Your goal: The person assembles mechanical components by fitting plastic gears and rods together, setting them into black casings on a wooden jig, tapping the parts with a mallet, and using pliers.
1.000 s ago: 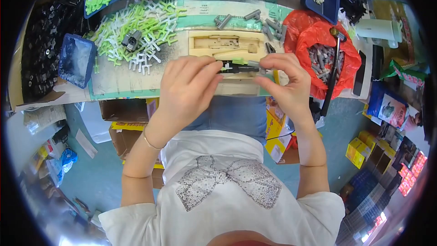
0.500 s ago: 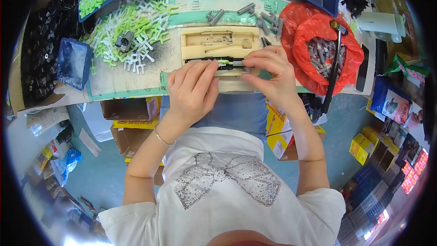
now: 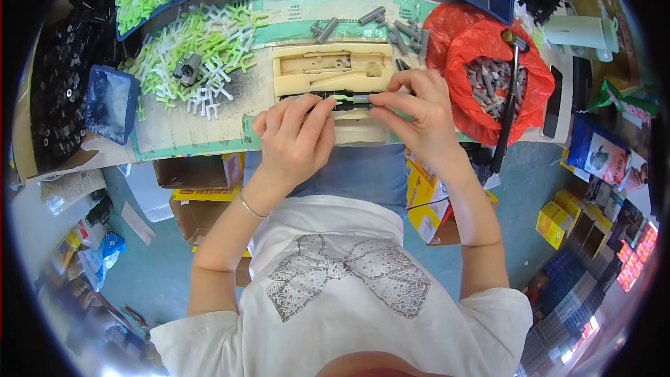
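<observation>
A long black plastic housing (image 3: 317, 93) lies along the near side of a cream fixture block (image 3: 283, 70). A light-green plastic piece (image 3: 340, 98) sits in the housing, end to end with a grey cylinder (image 3: 361, 99). My left hand (image 3: 296, 132) is closed over the housing's left part, its fingertips pressed at the green piece's left end. My right hand (image 3: 422, 112) pinches the right end of the grey cylinder between thumb and fingers. Fingers hide both ends of the housing.
Green and white branched pieces (image 3: 202, 49) are heaped at left, near a blue tray (image 3: 112, 101). A red bag (image 3: 453, 63) of grey cylinders stands at right, with a black-handled tool (image 3: 513, 98) across it. Loose grey cylinders (image 3: 326, 29) lie behind the fixture.
The right thumb has closed in, and the right fingers now pinch the grey cylinder's end. The left hand stays nearly in place. The whole view has shifted slightly.
</observation>
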Motion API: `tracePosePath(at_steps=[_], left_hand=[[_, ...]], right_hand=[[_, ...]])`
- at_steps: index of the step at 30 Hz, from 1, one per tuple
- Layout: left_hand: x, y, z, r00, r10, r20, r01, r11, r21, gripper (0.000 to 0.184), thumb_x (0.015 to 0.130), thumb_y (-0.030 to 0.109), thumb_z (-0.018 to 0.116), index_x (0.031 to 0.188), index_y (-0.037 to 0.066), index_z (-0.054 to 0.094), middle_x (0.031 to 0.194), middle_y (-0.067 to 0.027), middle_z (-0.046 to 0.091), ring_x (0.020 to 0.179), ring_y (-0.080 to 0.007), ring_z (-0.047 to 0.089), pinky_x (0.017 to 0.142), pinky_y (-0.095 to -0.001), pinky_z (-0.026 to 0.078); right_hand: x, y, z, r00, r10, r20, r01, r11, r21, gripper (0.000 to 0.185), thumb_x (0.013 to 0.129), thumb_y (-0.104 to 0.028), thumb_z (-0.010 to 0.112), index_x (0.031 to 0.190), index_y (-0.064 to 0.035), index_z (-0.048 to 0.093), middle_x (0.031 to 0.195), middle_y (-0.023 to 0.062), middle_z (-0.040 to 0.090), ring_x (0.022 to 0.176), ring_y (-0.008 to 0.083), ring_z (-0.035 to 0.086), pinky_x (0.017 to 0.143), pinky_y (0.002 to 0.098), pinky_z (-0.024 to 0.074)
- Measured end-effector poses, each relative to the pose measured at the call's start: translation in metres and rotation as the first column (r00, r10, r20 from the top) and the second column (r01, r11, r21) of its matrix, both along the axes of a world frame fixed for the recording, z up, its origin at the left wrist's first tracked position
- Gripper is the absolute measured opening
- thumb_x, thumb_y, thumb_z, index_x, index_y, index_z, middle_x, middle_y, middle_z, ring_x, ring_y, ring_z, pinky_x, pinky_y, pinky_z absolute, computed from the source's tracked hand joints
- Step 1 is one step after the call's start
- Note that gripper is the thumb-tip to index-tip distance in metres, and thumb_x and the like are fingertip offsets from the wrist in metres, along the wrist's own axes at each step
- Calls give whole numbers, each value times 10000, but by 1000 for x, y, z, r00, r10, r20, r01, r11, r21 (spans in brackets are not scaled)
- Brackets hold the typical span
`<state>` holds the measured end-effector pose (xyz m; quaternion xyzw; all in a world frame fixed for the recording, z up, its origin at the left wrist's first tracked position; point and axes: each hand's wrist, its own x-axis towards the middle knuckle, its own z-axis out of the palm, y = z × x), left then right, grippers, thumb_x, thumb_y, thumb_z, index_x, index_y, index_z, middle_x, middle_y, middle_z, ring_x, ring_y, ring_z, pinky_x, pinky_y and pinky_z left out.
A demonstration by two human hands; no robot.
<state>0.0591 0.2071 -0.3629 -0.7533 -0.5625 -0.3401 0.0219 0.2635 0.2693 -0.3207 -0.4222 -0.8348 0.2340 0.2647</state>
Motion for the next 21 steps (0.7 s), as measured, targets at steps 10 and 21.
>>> tracePosePath(at_steps=[10, 21], left_hand=[[0, 1, 0, 1000, -7, 25, 7, 1000, -2, 344, 703, 108, 691, 1045, 142, 665, 986, 32, 592, 906, -169, 526, 806, -328, 317], [-53, 19, 32, 970, 43, 239, -44, 999, -4, 392, 744, 30, 662, 1127, 86, 602, 1099, -86, 577, 1010, -243, 531, 847, -344, 353]], right_hand=[[-7, -6, 4, 996, -39, -74, 14, 950, -310, 186, 770, -31, 694, 947, -7, 644, 809, 78, 565, 751, 211, 580, 656, 321, 465], [6, -7, 16, 943, -223, -247, 127, 927, -352, 190, 780, -18, 676, 959, -13, 613, 737, 42, 552, 666, 105, 541, 594, 237, 440]])
